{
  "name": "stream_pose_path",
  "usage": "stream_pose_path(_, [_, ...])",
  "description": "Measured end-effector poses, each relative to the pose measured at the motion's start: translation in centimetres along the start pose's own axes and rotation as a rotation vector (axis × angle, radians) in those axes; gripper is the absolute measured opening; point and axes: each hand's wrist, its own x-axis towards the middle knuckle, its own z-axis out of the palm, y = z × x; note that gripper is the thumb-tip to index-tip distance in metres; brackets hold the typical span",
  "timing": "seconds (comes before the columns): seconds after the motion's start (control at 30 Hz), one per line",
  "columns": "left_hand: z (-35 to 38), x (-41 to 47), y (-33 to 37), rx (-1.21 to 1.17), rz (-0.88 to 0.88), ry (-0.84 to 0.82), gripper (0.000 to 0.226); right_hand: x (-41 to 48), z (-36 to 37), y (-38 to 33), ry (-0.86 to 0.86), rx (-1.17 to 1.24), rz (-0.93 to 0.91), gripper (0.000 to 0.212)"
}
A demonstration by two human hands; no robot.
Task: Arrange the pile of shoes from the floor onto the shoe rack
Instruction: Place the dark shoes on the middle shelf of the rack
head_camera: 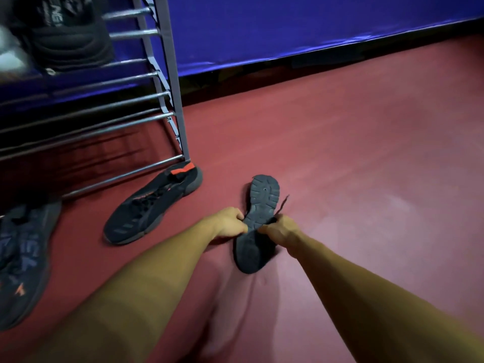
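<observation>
A dark shoe [258, 205] lies sole-up on the red floor at the centre, its lace trailing to the right. My left hand [230, 224] grips its left edge at mid-sole and my right hand [280, 229] grips the right edge. A black sneaker with an orange heel tab [152, 205] lies on the floor by the foot of the metal shoe rack [167, 74]. Another dark sneaker with orange marks [23, 260] lies at the far left. On an upper shelf of the rack sits a black shoe [62, 32].
A blue wall [288, 27] with a black skirting runs behind the rack. Open red floor [366, 153] stretches to the right. A blurred white object [10, 56] sits at the upper left on the rack.
</observation>
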Motion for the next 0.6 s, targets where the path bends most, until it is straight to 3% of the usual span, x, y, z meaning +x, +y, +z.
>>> stream_pose_path(0.13, [0.1, -0.3, 0.0, -0.096, -0.036, -0.019, 0.044, 0.3, -1.0, -0.9, 0.057, 0.042, -0.026, 0.038])
stream_pose_path(0.33, [-3.0, -3.2, -0.6, -0.187, -0.006, 0.053, 0.034, -2.1, -2.6, -3.6, 0.023, 0.029, -0.13, 0.036])
stream_pose_path(0.6, [-8.3, -10.4, -2.3, -0.358, 0.075, 0.328, 0.031, -8.9, -3.1, -10.1, -0.074, 0.269, -0.289, 0.024])
